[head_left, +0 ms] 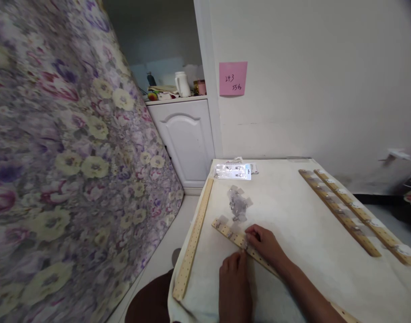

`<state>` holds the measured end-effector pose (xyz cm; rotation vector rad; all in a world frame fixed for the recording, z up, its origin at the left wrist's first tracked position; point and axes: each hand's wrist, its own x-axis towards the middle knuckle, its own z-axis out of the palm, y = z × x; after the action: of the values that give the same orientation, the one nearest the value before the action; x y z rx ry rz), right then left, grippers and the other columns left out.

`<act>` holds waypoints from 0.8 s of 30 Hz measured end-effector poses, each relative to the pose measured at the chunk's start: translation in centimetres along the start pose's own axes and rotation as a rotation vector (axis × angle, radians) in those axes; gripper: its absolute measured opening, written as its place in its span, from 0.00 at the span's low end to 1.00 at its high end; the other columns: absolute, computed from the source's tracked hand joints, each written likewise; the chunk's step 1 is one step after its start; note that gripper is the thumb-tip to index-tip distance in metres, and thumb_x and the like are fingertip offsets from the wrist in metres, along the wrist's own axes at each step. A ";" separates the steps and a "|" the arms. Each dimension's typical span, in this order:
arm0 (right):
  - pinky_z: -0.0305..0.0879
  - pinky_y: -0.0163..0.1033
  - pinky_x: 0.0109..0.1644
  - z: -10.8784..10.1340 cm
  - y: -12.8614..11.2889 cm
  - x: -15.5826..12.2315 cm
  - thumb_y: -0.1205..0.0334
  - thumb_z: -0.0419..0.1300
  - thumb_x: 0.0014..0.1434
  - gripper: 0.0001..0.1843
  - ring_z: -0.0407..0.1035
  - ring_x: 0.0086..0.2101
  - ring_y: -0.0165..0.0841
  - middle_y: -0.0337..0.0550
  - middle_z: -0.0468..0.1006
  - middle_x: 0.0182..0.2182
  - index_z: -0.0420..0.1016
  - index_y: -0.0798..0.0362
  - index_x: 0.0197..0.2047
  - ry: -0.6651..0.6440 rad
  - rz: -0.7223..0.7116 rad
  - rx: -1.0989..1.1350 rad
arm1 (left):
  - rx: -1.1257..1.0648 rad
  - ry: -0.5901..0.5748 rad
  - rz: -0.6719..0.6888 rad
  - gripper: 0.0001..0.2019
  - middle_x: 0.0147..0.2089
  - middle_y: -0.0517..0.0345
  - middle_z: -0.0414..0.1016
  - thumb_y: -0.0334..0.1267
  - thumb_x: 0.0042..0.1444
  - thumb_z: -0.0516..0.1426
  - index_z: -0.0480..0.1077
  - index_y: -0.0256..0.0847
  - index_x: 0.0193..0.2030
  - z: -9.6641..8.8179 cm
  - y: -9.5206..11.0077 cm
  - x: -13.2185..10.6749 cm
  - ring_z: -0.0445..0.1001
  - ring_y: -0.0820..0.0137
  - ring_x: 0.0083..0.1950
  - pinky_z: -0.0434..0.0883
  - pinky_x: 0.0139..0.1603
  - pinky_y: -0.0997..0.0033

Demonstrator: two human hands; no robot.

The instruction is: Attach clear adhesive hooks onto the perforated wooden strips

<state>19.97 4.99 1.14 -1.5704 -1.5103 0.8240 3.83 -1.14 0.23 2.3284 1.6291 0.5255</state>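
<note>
A light wooden strip with drilled holes [237,239] lies slantwise on the cloth-covered table, passing under my right forearm. Small metal pieces with clear cards [229,234] sit along its far end. My right hand [266,246] pinches another small piece with a clear card [244,245] at the strip. Close to the same spot, at the strip's near edge, my left hand [235,276] has its fingers closed; what is between its fingertips is hidden. Beyond the strip is a loose pile of clear-carded small pieces [238,205].
A bare holed strip [193,237] lies along the table's left edge. Two strips fitted with carded pieces [339,211] [355,205] lie at the right. Clear packaging [232,171] rests at the back left. A floral curtain [74,179] hangs left; the wall [279,112] stands behind.
</note>
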 end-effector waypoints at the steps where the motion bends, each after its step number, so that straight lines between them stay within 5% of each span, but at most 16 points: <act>1: 0.60 0.35 0.32 0.0 0.1 0.0 0.59 0.54 0.52 0.10 0.66 0.27 0.32 0.37 0.71 0.23 0.73 0.53 0.35 0.000 0.003 -0.006 | 0.007 0.002 0.002 0.28 0.56 0.56 0.66 0.21 0.55 0.47 0.60 0.46 0.61 0.0 0.0 0.0 0.60 0.66 0.55 0.57 0.57 0.67; 24: 0.60 0.33 0.32 0.6 1.0 0.9 0.62 0.60 0.44 0.14 0.64 0.27 0.30 0.35 0.70 0.24 0.73 0.53 0.37 -0.042 0.112 0.088 | -0.046 0.017 0.007 0.29 0.55 0.57 0.66 0.21 0.55 0.47 0.59 0.48 0.62 0.1 0.0 0.1 0.60 0.66 0.55 0.56 0.56 0.67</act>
<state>20.04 5.93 0.05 -1.5927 -1.4055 0.9796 3.86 -1.07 0.12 2.3041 1.5993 0.5790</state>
